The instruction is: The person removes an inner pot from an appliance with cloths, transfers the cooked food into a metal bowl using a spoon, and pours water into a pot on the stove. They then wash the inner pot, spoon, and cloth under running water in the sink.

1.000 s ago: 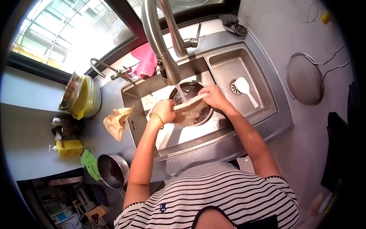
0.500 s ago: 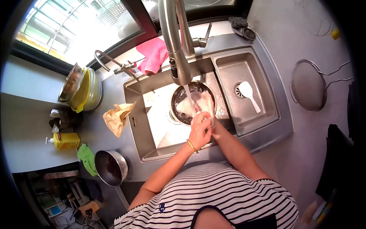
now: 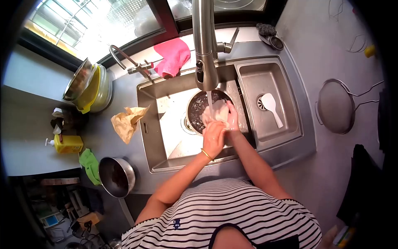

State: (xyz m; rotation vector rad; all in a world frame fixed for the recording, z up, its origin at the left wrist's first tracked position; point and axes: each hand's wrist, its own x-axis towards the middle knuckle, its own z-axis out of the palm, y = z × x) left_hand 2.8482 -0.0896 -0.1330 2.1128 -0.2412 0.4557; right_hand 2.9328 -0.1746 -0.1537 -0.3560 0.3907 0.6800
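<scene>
Over a round metal pot (image 3: 192,103) in the large sink basin, both of my hands are around a pale pinkish, limp, wet piece (image 3: 216,111); I cannot make out whether it is cloth or food. My left hand (image 3: 214,136), with a gold bangle at the wrist, grips its near end, fingers bent. On its right side, my right hand (image 3: 232,120) is wrapped along the edge. A stream of water from the faucet (image 3: 206,70) falls onto the piece. Dark, bubbly water shows in the pot.
A white rice paddle (image 3: 272,110) lies in the small right basin (image 3: 265,68). Left of the sink are crumpled brown paper (image 3: 126,123), a metal bowl (image 3: 129,176) with dark contents, a green cloth (image 3: 90,166) and a yellow pump bottle (image 3: 68,143). A strainer (image 3: 335,106) lies right.
The view has shifted slightly. My hands have spread along the pale piece; the right hand has come up along its right side, and the piece is gathered more compactly under the water.
</scene>
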